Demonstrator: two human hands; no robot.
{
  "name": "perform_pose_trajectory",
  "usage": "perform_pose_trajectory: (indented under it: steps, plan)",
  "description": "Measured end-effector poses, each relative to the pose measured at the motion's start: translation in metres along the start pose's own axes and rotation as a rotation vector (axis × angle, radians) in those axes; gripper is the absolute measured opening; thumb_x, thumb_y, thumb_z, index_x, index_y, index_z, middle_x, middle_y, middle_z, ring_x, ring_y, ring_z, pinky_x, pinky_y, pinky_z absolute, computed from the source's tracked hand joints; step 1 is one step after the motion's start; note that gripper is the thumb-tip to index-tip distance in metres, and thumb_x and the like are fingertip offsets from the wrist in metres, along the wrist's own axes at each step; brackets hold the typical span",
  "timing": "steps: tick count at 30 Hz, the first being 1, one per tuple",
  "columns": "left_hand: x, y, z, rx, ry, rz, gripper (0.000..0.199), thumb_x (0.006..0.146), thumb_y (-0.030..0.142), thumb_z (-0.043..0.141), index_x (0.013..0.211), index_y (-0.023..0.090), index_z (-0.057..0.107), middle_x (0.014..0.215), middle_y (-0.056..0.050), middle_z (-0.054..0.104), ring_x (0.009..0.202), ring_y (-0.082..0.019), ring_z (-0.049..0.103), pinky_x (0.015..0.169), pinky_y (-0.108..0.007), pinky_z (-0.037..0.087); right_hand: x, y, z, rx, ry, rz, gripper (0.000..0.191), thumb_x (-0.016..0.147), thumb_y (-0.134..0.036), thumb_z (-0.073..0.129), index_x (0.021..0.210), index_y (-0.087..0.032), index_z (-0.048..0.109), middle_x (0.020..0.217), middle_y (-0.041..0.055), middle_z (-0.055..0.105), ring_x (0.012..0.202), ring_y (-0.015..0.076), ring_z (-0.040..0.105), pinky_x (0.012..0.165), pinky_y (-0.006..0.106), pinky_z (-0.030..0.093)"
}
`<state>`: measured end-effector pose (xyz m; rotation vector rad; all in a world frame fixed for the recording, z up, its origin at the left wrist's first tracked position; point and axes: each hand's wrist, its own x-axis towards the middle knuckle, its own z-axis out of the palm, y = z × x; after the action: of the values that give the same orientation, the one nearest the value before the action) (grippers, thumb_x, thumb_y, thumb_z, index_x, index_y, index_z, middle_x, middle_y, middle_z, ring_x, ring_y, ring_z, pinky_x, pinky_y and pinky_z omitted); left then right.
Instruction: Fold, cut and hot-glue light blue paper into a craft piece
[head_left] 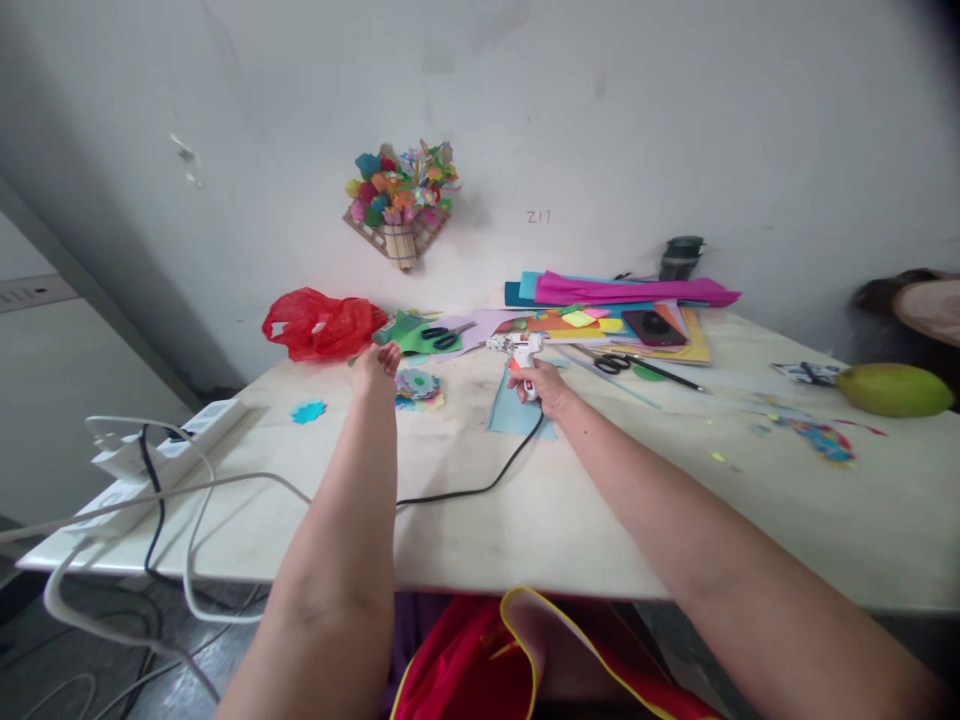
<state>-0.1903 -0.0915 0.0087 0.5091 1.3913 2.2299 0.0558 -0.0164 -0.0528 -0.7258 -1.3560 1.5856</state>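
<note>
My right hand [541, 387] is wrapped around the handle of a white glue gun [527, 347] with an orange trigger. Under the gun lies a light blue sheet [506, 408], and a black cord runs from the handle toward my left forearm. Farther left, my left hand [376, 362] has its fingers curled together between the red plastic bag [319, 325] and a stack of paper flowers [417, 384]. A speck of green shows at its left side, but what the fingers hold is hidden. One blue paper flower [308, 411] lies apart on the table.
Black-handled scissors [442, 336] rest on green paper; a second pair [611, 363] lies right of the glue gun. Coloured sheets and a phone [654, 328] are at the back. A power strip [165, 455] with cables occupies the left edge, a green-yellow fruit [894, 389] the right.
</note>
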Motion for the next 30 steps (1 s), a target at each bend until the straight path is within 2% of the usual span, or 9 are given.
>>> perform_pose_trajectory:
  steps: [4,8,11,15,19,23,27,28,30]
  plan:
    - [-0.02,-0.01,0.014,-0.121,0.083,-0.105,0.017,0.082,0.015,0.04,0.066,0.018,0.044,0.062,-0.002,0.057,0.072,-0.011,0.061,0.069,-0.026,0.049,0.0,-0.001,-0.001,-0.002,0.004,-0.019,0.023,0.059,-0.018,0.06,0.081,-0.01,0.058,0.047,-0.0009,0.059,0.03,0.0067,0.042,0.028,0.018,0.032]
    - [-0.046,-0.023,0.036,-0.107,-0.015,-0.101,0.007,0.073,0.015,0.047,0.067,0.016,0.046,0.056,-0.001,0.058,0.055,-0.01,0.059,0.06,-0.026,0.049,0.002,-0.003,-0.003,-0.01,0.018,-0.041,0.024,0.059,-0.019,0.06,0.082,-0.01,0.058,0.048,-0.001,0.059,0.03,0.0068,0.042,0.028,0.018,0.033]
    - [-0.063,-0.037,0.051,-0.035,-0.176,-0.052,0.009,0.07,0.023,0.049,0.065,0.015,0.048,0.053,-0.001,0.058,0.049,-0.012,0.058,0.053,-0.026,0.049,0.002,-0.006,-0.006,-0.034,0.031,-0.06,0.023,0.06,-0.019,0.06,0.081,-0.01,0.059,0.049,-0.0008,0.059,0.03,0.0066,0.042,0.029,0.018,0.032]
    - [-0.074,-0.047,0.058,0.145,-0.215,0.126,0.012,0.064,0.027,0.054,0.059,0.015,0.051,0.055,-0.001,0.058,0.056,-0.015,0.06,0.056,-0.027,0.049,0.002,-0.008,-0.008,-0.06,0.053,-0.083,0.021,0.061,-0.019,0.06,0.081,-0.01,0.059,0.049,-0.0008,0.059,0.03,0.0064,0.042,0.029,0.018,0.03]
    - [-0.06,-0.017,0.045,0.391,-0.263,0.362,0.015,0.064,0.03,0.056,0.062,0.015,0.06,0.062,-0.002,0.062,0.068,-0.017,0.062,0.063,-0.026,0.049,0.003,-0.007,-0.009,-0.078,0.053,-0.089,0.019,0.062,-0.018,0.06,0.079,-0.011,0.059,0.049,-0.0009,0.059,0.03,0.0062,0.041,0.029,0.018,0.029]
    - [-0.026,0.032,0.011,0.679,-0.136,0.315,0.034,0.075,0.036,0.039,0.07,0.015,0.064,0.081,-0.008,0.066,0.081,-0.018,0.061,0.072,-0.027,0.048,0.002,-0.007,-0.007,-0.078,0.035,-0.074,0.019,0.061,-0.018,0.06,0.078,-0.011,0.058,0.048,-0.0011,0.059,0.03,0.0065,0.041,0.028,0.018,0.029]
    - [0.003,0.057,-0.018,1.015,0.113,0.246,0.033,0.059,0.033,0.061,0.081,0.009,0.065,0.121,-0.023,0.05,0.11,-0.035,0.046,0.084,-0.045,0.041,0.002,-0.006,-0.004,-0.091,0.024,-0.063,0.017,0.06,-0.017,0.059,0.076,-0.011,0.057,0.046,-0.0016,0.058,0.029,0.006,0.04,0.028,0.018,0.029]
    - [0.007,0.058,-0.022,1.099,0.136,0.256,0.038,0.054,0.029,0.067,0.087,0.01,0.064,0.129,-0.023,0.043,0.115,-0.039,0.04,0.085,-0.05,0.038,0.002,-0.006,-0.004,-0.097,0.022,-0.066,0.017,0.06,-0.018,0.059,0.076,-0.012,0.057,0.046,-0.0017,0.058,0.029,0.0058,0.04,0.028,0.018,0.029]
    - [0.012,0.058,-0.023,1.197,0.062,0.315,0.039,0.053,0.022,0.067,0.091,0.015,0.063,0.133,-0.018,0.04,0.12,-0.04,0.033,0.087,-0.054,0.034,0.002,-0.005,-0.004,-0.105,0.016,-0.069,0.018,0.061,-0.018,0.06,0.077,-0.012,0.057,0.047,-0.0018,0.058,0.03,0.0055,0.04,0.028,0.017,0.029]
